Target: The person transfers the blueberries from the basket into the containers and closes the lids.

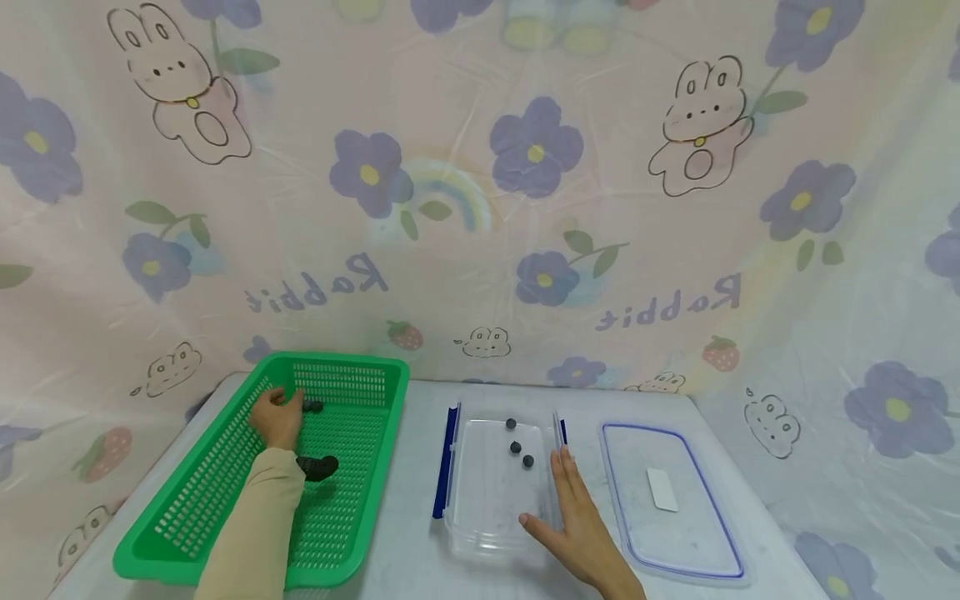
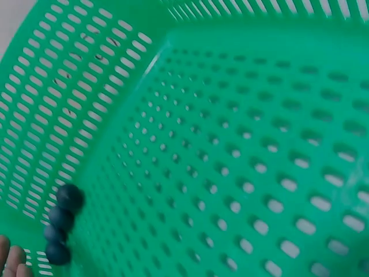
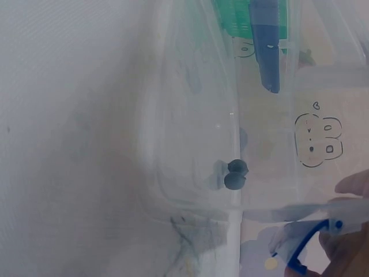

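In the head view my left hand (image 1: pixel 277 419) reaches into the far left part of a green basket (image 1: pixel 400 392), fingers loosely bent, beside dark blueberries (image 1: pixel 317 407). Several blueberries (image 2: pixel 60 218) lie in a row against the basket wall in the left wrist view, close to my fingertips (image 2: pixel 16 258). Nothing shows between those fingers. My right hand (image 1: pixel 576 525) rests with straight fingers along the right side of a clear plastic container (image 1: pixel 491 508); its thumb points over the near part. Three blueberries (image 1: pixel 515 447) lie inside; the right wrist view shows two berries (image 3: pixel 235 175) touching.
A clear lid (image 1: pixel 678 533) with a blue seal and a white label lies right of the container. Blue latches (image 1: pixel 446 467) flank the container's sides. A black strap (image 1: pixel 318 468) sits at my left wrist. Behind the table hangs a patterned curtain (image 1: pixel 450 317).
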Motion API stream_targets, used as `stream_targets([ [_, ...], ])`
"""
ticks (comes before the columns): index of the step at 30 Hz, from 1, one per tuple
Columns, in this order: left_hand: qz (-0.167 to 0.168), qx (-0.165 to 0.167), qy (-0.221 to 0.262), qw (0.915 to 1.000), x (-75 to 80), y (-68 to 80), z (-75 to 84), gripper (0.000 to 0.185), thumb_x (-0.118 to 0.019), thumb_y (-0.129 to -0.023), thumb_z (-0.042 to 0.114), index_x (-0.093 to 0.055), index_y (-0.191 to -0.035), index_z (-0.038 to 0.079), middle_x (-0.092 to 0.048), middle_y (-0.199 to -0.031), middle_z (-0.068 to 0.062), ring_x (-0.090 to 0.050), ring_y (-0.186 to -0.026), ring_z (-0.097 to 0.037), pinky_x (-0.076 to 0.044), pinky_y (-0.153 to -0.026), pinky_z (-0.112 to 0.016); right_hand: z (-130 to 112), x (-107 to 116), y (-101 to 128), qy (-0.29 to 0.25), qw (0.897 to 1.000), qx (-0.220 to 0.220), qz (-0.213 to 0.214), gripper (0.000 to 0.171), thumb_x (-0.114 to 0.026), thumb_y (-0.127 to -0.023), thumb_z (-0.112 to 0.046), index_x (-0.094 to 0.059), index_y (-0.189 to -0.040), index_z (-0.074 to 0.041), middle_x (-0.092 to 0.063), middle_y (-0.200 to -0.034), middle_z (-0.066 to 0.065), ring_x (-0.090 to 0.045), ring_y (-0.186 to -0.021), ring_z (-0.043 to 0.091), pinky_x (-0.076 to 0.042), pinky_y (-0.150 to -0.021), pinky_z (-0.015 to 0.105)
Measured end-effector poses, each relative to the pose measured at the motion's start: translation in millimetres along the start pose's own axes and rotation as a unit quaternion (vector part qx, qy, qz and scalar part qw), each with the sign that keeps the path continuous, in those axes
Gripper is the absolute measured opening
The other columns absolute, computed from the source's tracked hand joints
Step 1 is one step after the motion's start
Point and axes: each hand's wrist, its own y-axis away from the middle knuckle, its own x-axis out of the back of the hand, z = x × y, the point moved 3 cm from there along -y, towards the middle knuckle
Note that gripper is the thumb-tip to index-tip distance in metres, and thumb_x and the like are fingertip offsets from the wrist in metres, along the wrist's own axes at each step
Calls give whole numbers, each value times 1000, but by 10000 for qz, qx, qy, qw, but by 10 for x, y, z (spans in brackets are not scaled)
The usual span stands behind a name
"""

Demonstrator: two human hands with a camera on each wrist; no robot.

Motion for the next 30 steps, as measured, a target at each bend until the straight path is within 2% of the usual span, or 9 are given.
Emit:
stream_targets([
  [9,-311,20,-693,9971,7,-12,-154,47,-57,-95,9,-45,-132,-17,-43,-130,-36,-29,-125,-51,-27,-103,-59,-2,-19,26,-205,9996,-158,-126,96,-66,-87,-50,-15,-155,-5,-5,-160,19,-11,-142,43,-21,-104,67],
  [18,-402,279,-635,9968,5,-39,-198,49,-56,-95,9,-43,-134,-17,-42,-131,-36,-27,-128,-50,-25,-105,-57,-7,-25,20,-281,9994,-159,-116,94,-67,-88,-48,-16,-155,-7,-5,-160,18,-10,-142,44,-20,-104,67],
  [25,-451,210,-753,9959,4,-48,-184,46,-58,-94,7,-46,-130,-19,-46,-126,-37,-27,-127,-52,-18,-108,-57,-6,-22,10,-346,9992,-176,-99,96,-67,-87,-49,-16,-155,-6,-5,-160,17,-9,-143,42,-20,-104,67],
  [30,-411,91,-862,9954,-17,-51,-197,38,-56,-93,3,-52,-125,-18,-50,-120,-37,-30,-123,-51,-18,-108,-55,-7,-21,-2,-332,9991,-232,-123,94,-68,-87,-46,-17,-155,-6,-4,-160,17,-10,-142,43,-20,-103,68],
])
